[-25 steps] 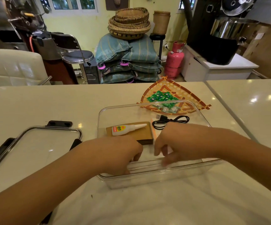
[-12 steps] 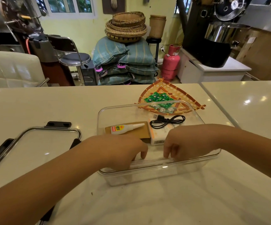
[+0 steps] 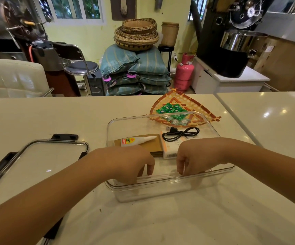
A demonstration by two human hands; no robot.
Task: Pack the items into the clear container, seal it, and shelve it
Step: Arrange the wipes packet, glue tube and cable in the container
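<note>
The clear container stands on the white counter in front of me. Inside it a white glue bottle lies on a flat brown pad. Beside the pad sits a white-and-orange box with a coiled black USB cable on top. My left hand and my right hand hang over the container's near end, fingers pointing down inside it and holding nothing. The clear lid with black clasps lies flat to the left.
A woven triangular tray with several green packets sits just behind the container. A second counter adjoins on the right. Beyond the counter are a stool, stacked sacks with baskets, a pink gas cylinder and a roasting machine.
My right hand has drawn back toward me off the white-and-orange box, which now lies uncovered in the container. My left hand has stayed near the front wall.
</note>
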